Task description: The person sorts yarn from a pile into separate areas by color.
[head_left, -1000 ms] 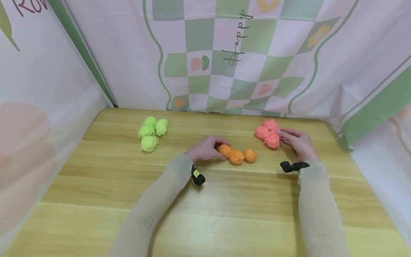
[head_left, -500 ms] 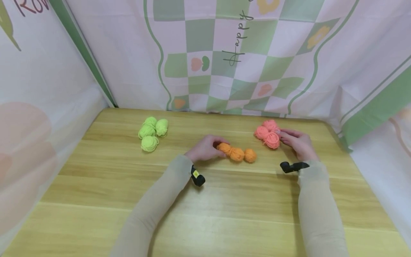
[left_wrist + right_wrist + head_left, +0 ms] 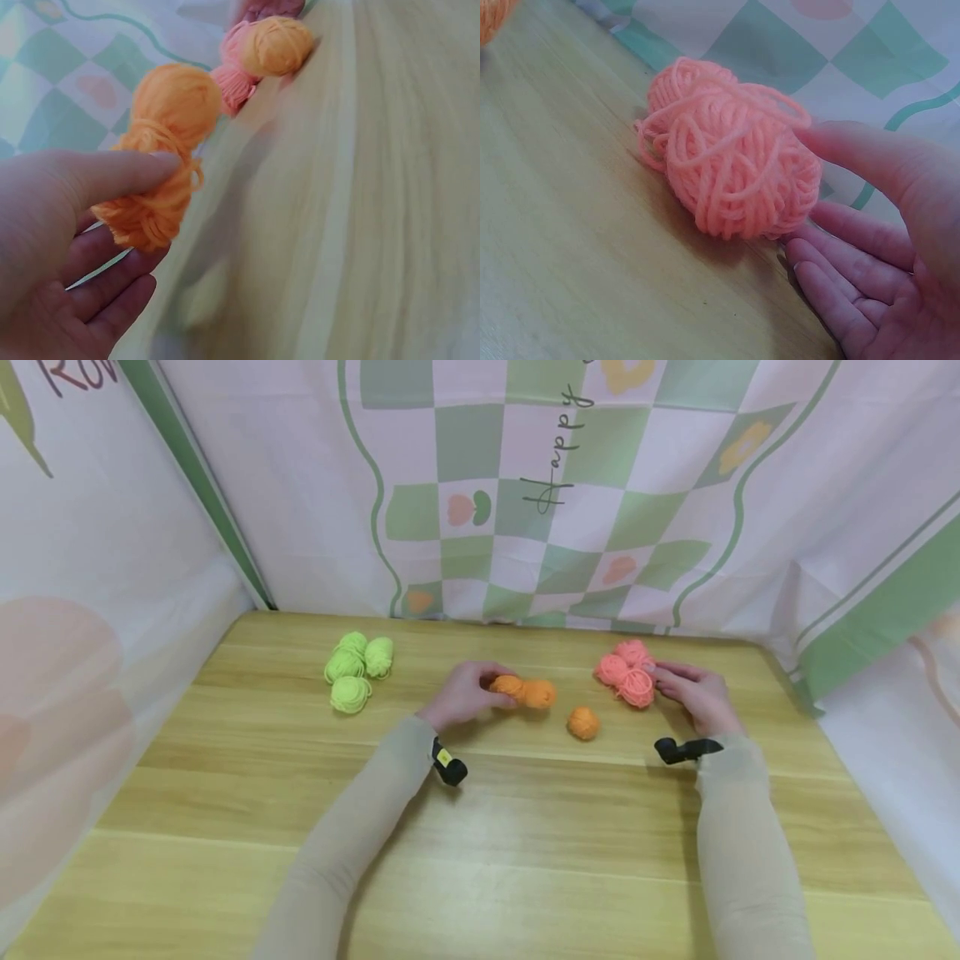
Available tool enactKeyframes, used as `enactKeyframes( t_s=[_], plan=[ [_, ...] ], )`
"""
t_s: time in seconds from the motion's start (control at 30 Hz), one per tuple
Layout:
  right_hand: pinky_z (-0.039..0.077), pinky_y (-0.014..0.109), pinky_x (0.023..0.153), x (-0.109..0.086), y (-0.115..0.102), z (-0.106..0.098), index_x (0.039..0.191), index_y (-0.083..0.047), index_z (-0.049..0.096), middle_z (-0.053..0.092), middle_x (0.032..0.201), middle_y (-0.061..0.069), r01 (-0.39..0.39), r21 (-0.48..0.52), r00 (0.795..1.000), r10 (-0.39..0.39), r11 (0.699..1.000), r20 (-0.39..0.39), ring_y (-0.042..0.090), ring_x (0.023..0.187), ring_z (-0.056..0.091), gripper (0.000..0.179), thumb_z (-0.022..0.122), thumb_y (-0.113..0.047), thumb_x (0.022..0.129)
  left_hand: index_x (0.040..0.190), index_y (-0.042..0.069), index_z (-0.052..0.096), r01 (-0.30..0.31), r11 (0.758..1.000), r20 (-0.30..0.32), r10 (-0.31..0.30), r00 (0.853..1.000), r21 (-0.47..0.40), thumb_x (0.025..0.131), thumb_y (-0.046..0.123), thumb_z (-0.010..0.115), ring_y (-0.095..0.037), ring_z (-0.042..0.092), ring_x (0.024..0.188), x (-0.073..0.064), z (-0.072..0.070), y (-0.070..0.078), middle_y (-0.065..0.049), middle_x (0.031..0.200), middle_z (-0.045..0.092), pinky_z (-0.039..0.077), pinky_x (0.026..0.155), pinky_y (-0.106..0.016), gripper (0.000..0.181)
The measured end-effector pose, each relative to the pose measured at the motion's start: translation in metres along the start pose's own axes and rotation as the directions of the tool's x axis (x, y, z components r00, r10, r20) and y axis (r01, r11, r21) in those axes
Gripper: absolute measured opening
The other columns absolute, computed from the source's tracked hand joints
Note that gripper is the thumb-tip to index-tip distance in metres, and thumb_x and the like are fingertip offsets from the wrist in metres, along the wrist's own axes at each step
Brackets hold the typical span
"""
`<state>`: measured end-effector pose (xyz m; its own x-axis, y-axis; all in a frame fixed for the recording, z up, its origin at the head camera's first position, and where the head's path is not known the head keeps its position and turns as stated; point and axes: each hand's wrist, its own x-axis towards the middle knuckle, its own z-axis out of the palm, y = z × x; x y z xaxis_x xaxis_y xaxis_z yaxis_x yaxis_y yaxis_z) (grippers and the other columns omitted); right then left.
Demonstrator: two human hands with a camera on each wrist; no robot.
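My left hand (image 3: 461, 695) pinches an orange yarn ball (image 3: 150, 214) between thumb and fingers, its loose strands showing. A second orange yarn ball (image 3: 176, 101) hangs together with it at the far end, beyond the thumb. One more orange yarn ball (image 3: 583, 723) lies apart on the table, to the right. My right hand (image 3: 701, 697) touches the near end of a pink yarn ball (image 3: 739, 176), thumb at its upper edge and relaxed fingertips at its lower edge. Other pink yarn balls (image 3: 611, 669) cluster against it.
Several lime-green yarn balls (image 3: 348, 695) lie grouped at the table's left back. The wooden table (image 3: 480, 835) ends at a checked, printed cloth (image 3: 517, 568), with more cloth hanging at both sides. Black wrist cameras (image 3: 450, 770) sit at the cuffs.
My left hand has moved left and slightly back, carrying the two joined orange yarn balls away from the third, which stays behind. My right hand and the pink yarn stay still.
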<state>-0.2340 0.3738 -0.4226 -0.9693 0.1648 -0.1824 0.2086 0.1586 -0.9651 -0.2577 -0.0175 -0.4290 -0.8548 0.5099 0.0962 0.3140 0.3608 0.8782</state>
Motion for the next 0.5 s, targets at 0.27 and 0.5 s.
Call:
enactKeyframes(
  t_s=[0.27,0.5],
  plan=[
    [0.054,0.015,0.083,-0.002,-0.002,0.001,0.147,0.010,0.043,0.068,0.096,-0.019,-0.008,-0.005,1.000,0.008,1.000,0.001,-0.004,0.089,0.066,0.081,0.080,-0.034,0.090,0.117,0.005,0.072,-0.010,0.998,-0.142,0.002,0.990,-0.054,0.086,0.019,0.085,-0.017,0.068,0.096,-0.001,-0.015,-0.002,-0.003,0.106,0.073,0.055,0.085,-0.028,0.037],
    [0.053,0.014,0.083,-0.001,-0.001,0.001,0.148,0.008,0.044,0.065,0.099,-0.020,-0.004,-0.050,1.000,0.004,0.999,-0.008,-0.006,0.091,0.065,0.081,0.079,-0.037,0.090,0.116,0.003,0.071,-0.005,1.000,-0.230,-0.001,0.973,-0.022,0.085,0.022,0.086,-0.019,0.068,0.097,-0.004,-0.031,0.000,-0.006,0.107,0.073,0.056,0.086,-0.030,0.039]
  ],
)
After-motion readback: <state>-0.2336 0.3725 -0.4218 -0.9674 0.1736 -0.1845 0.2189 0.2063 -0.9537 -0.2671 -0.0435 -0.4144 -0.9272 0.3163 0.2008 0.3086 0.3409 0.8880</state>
